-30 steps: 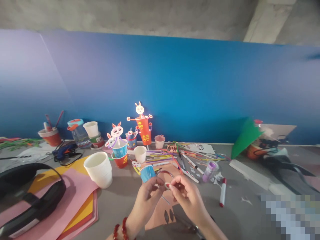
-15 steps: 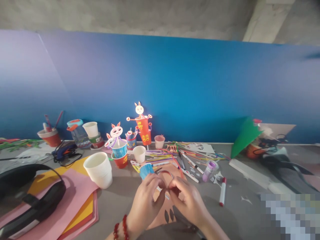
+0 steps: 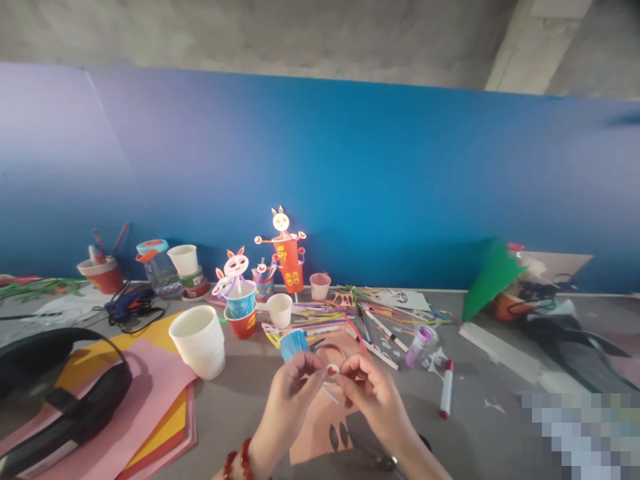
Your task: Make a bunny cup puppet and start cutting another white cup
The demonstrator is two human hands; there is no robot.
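Backdrop: blue panel [image 3: 380, 167] behind a cluttered grey table [image 3: 225, 407].
Small disc [image 3: 332, 372]: white-rimmed with a red centre, held up between both hands over the salmon sheet [image 3: 310, 440], near the tilted blue cup [image 3: 294, 343].
Left hand [image 3: 290, 393]: thumb and fingertips pinch its left edge.
Right hand [image 3: 377, 393]: pinches the right edge, so both sets of fingertips nearly meet.
Step in hand: apparently fine fingertip work on the disc; the next move seems to call for a light, even pinch.
Writing: gold characters on the rabbit figure [image 3: 281, 221]'s red cups [image 3: 286, 255]; the lower resembles double-happiness, the upper is too blurred.
Jar [image 3: 195, 283]: label unreadable.
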